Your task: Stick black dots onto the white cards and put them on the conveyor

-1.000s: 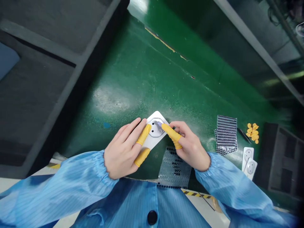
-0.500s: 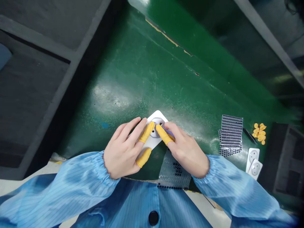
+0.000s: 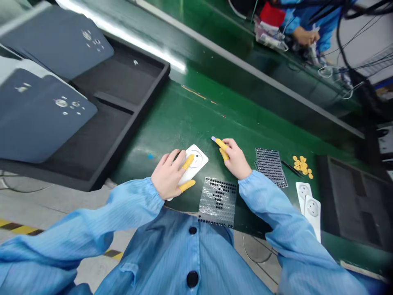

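My left hand (image 3: 172,174), with yellow covers on two fingertips, holds a white plate with a round socket face (image 3: 201,159) against the green bench. Off to the right of the plate, my right hand (image 3: 235,159) is closed, its yellow-covered fingers around a thin purple-tipped thing (image 3: 213,139). Below and between the hands lies a clear sheet with black dots (image 3: 211,200), partly bare of dots.
Right of my right hand are a fuller dotted sheet (image 3: 270,164), black tweezers (image 3: 291,169), yellow finger covers (image 3: 302,166) and white socket plates (image 3: 313,208). Black trays stand left (image 3: 123,143) and right (image 3: 353,196). Another person's hand (image 3: 307,37) shows across the bench.
My right hand has moved away from the white plate, up and to the right, with the purple-tipped thing. My left hand stays on the plate. The view has shifted, showing more of the surroundings.
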Demonstrator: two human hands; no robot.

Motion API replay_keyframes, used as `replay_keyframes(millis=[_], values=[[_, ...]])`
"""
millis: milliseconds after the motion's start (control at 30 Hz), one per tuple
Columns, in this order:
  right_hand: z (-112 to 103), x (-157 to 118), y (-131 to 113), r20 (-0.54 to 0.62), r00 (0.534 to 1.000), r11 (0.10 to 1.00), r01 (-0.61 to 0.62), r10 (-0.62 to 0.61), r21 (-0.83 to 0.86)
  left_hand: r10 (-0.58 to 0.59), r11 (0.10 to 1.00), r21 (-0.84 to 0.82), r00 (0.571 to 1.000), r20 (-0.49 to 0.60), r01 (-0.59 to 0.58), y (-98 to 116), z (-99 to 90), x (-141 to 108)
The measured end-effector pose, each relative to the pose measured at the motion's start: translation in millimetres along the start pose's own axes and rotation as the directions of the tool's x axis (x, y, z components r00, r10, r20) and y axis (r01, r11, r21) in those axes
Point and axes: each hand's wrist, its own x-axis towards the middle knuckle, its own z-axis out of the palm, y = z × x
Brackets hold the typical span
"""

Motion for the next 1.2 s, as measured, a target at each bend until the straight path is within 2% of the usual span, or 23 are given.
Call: replay_keyframes(millis=[100,233,300,467,600,667,767,867,900,967,1033,1133,1200], values=[[5.7,-1.0,-19.4,-0.034,0.999,1.000,0.003,-0.004,-0.016,0.018,0.999,-0.026,0.999,-0.050,-0.019,-1.4,7.4,-7.4],[17.8,-15.4,-55.5,0.055,0.996,0.994,-0.074,0.070,0.081,0.011,1.000,-0.024,0.997,-0.076,-0.013,-1.3,20.4,-17.0],[24.5,-21.0,-65.3,0.058,0.991,0.985,-0.123,0.117,0.119,-0.002,0.999,-0.032,0.998,-0.070,0.000,0.2,23.4,-18.6],[32.1,-11.4,-64.3,0.063,0.954,0.917,-0.300,0.294,0.264,-0.010,0.996,-0.094,0.999,-0.033,0.007,1.4,17.1,-18.9],[29.5,5.4,-59.2,0.116,0.888,0.789,-0.449,0.444,0.420,-0.008,0.985,-0.173,1.000,-0.004,0.007,-3.2,10.0,-17.7],[25.1,10.1,-62.3,0.183,0.863,0.710,-0.494,0.471,0.502,-0.030,0.975,-0.218,1.000,0.010,0.031,-7.1,4.2,-14.9],[8.2,8.5,-76.7,0.290,0.852,0.601,-0.515,0.435,0.611,-0.072,0.953,-0.292,0.996,0.046,0.082,-10.9,-19.9,-11.4],[-25.6,-7.6,-99.3,0.341,0.869,0.512,-0.488,0.359,0.706,-0.051,0.921,-0.381,0.995,0.086,0.080,-4.6,-68.2,-13.0],[-39.7,-16.0,-107.6,0.345,0.879,0.482,-0.471,0.329,0.739,-0.019,0.904,-0.423,0.995,0.099,0.059,0.5,-87.7,-14.6],[-68.6,-35.4,-123.8,0.340,0.902,0.399,-0.425,0.268,0.813,0.098,0.813,-0.582,0.981,0.168,0.019,14.5,-126.0,-18.4],[-93.8,-55.3,-138.4,0.312,0.922,0.271,-0.369,0.230,0.889,0.191,0.743,-0.667,0.973,0.129,-0.057,30.8,-156.9,-21.4],[-117.5,-81.0,-154.5,0.279,0.926,0.125,-0.318,0.256,0.940,0.238,0.684,-0.721,0.968,0.081,-0.108,54.2,-182.3,-24.0],[-124.1,-94.6,-160.7,0.274,0.919,0.073,-0.306,0.283,0.949,0.185,0.681,-0.729,0.979,0.086,-0.064,65.9,-187.1,-24.6]])
